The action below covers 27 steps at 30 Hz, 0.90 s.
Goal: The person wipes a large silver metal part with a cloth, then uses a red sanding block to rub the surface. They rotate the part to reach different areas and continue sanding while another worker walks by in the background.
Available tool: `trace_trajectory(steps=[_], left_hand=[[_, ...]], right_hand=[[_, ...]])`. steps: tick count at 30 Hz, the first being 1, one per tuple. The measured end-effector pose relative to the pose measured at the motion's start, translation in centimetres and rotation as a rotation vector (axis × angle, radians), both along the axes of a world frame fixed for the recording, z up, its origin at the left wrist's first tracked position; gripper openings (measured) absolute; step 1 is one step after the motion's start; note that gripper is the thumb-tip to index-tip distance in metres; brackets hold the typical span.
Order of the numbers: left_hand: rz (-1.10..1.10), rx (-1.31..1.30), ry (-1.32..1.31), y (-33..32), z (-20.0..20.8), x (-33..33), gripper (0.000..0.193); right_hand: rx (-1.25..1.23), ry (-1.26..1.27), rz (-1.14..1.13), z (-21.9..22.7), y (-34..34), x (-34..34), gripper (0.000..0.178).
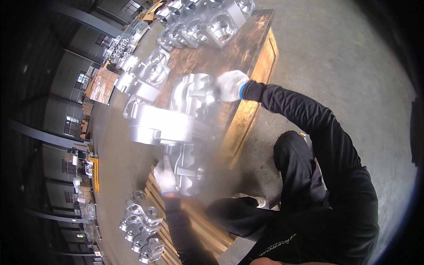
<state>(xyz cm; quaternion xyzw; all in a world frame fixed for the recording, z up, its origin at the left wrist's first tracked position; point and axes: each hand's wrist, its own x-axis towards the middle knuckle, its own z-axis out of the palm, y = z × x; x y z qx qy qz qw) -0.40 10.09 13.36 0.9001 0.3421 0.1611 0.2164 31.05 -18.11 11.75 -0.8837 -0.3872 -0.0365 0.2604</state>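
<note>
Metal part (183, 130), apparently being positioned: left hand (165, 177) nearside, right hand (232, 85) farside; grips unclear; balanced support likely needed next.

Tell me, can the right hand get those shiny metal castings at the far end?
Probably yes: only brown wooden surface shows between the gloved right hand and those metal castings, though it may need stretching.

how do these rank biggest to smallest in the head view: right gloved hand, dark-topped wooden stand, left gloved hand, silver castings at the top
1. Dark-topped wooden stand
2. Silver castings at the top, as a group
3. Right gloved hand and left gloved hand: too alike to rank
</note>
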Motion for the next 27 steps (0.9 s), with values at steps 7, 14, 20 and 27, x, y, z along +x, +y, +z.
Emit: trace_trajectory(steps=[7,14,20,27], left_hand=[[-0.034,-0.033,-0.086,-0.7,0.0,-0.2,0.049],[0.086,-0.041,0.047,-2.0,1.3,0.3,0.052],[0.088,0.412,-0.406,-3.7,5.7,1.7,0.052],[0.133,0.790,-0.190,-5.9,10.4,13.1,0.089]], right_hand=[[0.141,0.210,-0.027,-7.1,0.1,4.4,0.028],[0.184,0.252,0.008,-12.4,0.7,-0.1,0.031],[0.480,0.313,-0.154,-8.1,1.4,4.4,0.039],[0.719,0.704,-0.040,-5.9,7.4,8.5,0.052]])
